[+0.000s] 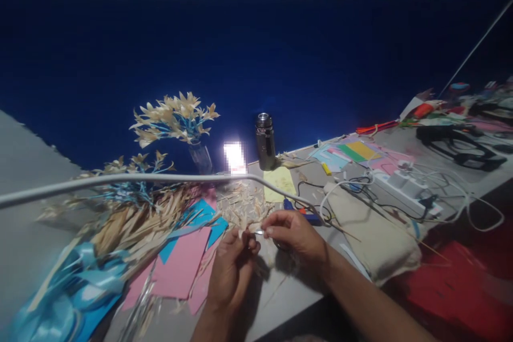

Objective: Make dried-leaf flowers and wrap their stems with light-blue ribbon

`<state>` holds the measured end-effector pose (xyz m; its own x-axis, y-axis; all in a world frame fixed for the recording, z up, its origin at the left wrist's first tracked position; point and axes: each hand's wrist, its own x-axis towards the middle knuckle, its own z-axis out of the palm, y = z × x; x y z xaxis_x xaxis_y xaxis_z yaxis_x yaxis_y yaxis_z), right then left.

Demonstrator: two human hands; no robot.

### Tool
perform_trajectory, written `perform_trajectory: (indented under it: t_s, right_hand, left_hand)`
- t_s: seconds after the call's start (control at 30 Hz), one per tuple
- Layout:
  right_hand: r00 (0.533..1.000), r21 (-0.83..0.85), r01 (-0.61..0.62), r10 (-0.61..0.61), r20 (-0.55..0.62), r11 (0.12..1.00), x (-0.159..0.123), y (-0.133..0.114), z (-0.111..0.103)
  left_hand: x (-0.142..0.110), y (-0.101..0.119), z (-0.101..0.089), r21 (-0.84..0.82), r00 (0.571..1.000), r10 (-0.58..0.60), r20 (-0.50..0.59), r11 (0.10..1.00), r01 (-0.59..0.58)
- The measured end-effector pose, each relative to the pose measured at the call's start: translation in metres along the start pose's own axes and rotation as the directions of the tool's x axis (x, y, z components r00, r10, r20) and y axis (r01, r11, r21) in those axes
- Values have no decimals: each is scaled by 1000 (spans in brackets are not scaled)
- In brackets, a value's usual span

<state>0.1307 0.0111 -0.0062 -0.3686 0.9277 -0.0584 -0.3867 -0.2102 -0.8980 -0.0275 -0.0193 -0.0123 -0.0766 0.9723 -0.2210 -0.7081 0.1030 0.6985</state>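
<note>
My left hand (234, 264) is closed in a pinch on a pale piece of dried husk (243, 223), above the table. From the right, my right hand (298, 235) meets it, fingers closed on what look like small scissors (258, 232). Only a short shiny metal part shows between the two hands; the rest is mostly hidden by my fingers. Beyond my hands, pale husk scraps (236, 200) are scattered over the table. Dried husk strips (148, 219) lie in a bundle to the left, beside pink paper (182, 264) and blue paper (196, 219).
A white cable (160, 177) crosses in front at mid-height. Husk flowers (176, 117) stand in a glass (200, 157) near a dark flask (265, 141). Blue ribbon (76, 288) is at lower left. To the right lie a beige cloth bundle (368, 230) and a power strip (404, 192).
</note>
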Motion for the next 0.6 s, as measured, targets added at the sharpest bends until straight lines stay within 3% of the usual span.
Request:
perform_trajectory:
  t_s: [0.1, 0.23, 0.33, 0.47, 0.6]
  right_hand:
    - [998, 52, 69, -68, -8, 996, -2, 4, 8]
    - [988, 87, 110, -99, -120, 990, -3, 8, 13]
    - [997, 262, 5, 16, -80, 965, -2, 9, 7]
    - [985, 527, -150, 174, 4, 836, 2, 8, -4]
    - [972, 609, -214, 227, 56, 763, 4, 11, -8]
  left_hand:
    - [-2, -8, 2, 54, 999, 38, -11, 998, -37]
    - [-4, -14, 4, 68, 999, 23, -34, 997, -20]
    - [-5, -15, 5, 62, 999, 4, -47, 998, -1]
    - [-4, -14, 7, 52, 998, -2, -64, 999, 5]
    - [-3, -14, 11, 33, 998, -5, -61, 999, 7]
